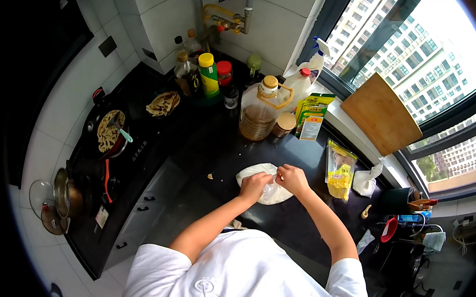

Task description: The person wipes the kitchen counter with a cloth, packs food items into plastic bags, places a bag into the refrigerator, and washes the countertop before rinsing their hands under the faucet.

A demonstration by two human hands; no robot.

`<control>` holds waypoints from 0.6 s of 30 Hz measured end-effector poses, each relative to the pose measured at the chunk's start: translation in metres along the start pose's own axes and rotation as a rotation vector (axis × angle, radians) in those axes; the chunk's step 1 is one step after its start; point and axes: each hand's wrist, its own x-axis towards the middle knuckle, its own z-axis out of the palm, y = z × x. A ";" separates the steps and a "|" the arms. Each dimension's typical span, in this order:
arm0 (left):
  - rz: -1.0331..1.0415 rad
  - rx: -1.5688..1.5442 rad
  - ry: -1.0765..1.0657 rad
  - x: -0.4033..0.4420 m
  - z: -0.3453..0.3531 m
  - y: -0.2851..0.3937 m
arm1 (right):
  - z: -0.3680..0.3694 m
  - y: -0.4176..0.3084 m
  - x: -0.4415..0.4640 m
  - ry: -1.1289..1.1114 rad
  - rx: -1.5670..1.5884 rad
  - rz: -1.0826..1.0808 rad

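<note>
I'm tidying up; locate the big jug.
In the head view, the big jug stands just above centre, beyond the left hand, left of the small jar.

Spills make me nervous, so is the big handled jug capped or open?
Capped: a yellowish cap sits on top of the jug, which stands upright.

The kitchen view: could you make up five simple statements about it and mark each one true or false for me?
1. Both hands are touching the white bundle. True: the left hand and right hand meet at the top of the white bundle.

2. The cutting board lies flat under the bundle. False: the cutting board leans by the window.

3. The pan with the turquoise-handled utensil holds food. True.

4. The big jug is uncapped. False: its yellowish cap is on.

5. Buildings show outside. True.
</note>
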 end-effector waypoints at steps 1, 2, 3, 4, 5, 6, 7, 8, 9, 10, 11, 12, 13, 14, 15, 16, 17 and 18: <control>-0.032 -0.020 0.001 0.001 0.002 0.002 | -0.001 0.000 0.001 0.016 0.079 0.080; -0.062 -0.038 0.000 0.002 0.003 0.005 | -0.001 0.003 0.001 0.008 0.118 0.120; -0.093 -0.030 -0.050 0.004 -0.001 0.009 | 0.002 0.006 -0.002 0.000 0.157 0.164; -0.092 -0.038 -0.058 0.004 0.000 0.008 | 0.006 0.010 -0.003 -0.004 0.194 0.209; -0.091 -0.048 -0.066 0.003 0.002 0.007 | 0.010 0.014 -0.003 -0.002 0.184 0.239; -0.090 -0.056 -0.070 0.004 0.001 0.007 | 0.013 0.017 -0.004 -0.006 0.220 0.256; -0.093 -0.054 -0.094 0.003 -0.001 0.006 | 0.015 0.020 -0.004 -0.010 0.257 0.271; -0.099 -0.052 -0.120 -0.002 -0.005 0.006 | 0.019 0.021 -0.007 -0.017 0.296 0.288; -0.103 -0.051 -0.144 -0.004 -0.007 0.006 | 0.023 0.019 -0.008 -0.006 0.296 0.315; -0.110 -0.057 -0.147 -0.005 -0.008 0.004 | 0.026 0.017 -0.009 0.003 0.294 0.340; -0.122 -0.066 -0.151 -0.009 -0.008 0.002 | 0.029 0.013 -0.012 0.007 0.293 0.366; -0.135 -0.072 -0.152 -0.012 -0.009 0.000 | 0.026 0.005 -0.013 -0.011 0.253 0.411; -0.219 -0.166 -0.124 -0.015 -0.009 -0.003 | 0.016 -0.007 -0.012 -0.028 0.212 0.452; -0.300 -0.260 -0.094 -0.017 -0.007 -0.007 | 0.011 -0.014 -0.012 -0.043 0.168 0.491; -0.381 -0.355 -0.063 -0.019 -0.006 -0.010 | 0.011 -0.016 -0.015 0.000 0.164 0.476; -0.346 -0.328 0.013 -0.022 -0.006 -0.012 | 0.012 -0.019 -0.021 0.042 0.160 0.461; -0.310 -0.300 0.090 -0.025 -0.007 -0.016 | 0.013 -0.022 -0.026 0.084 0.157 0.444; -0.275 -0.271 0.167 -0.028 -0.009 -0.018 | 0.013 -0.028 -0.030 0.049 0.164 0.415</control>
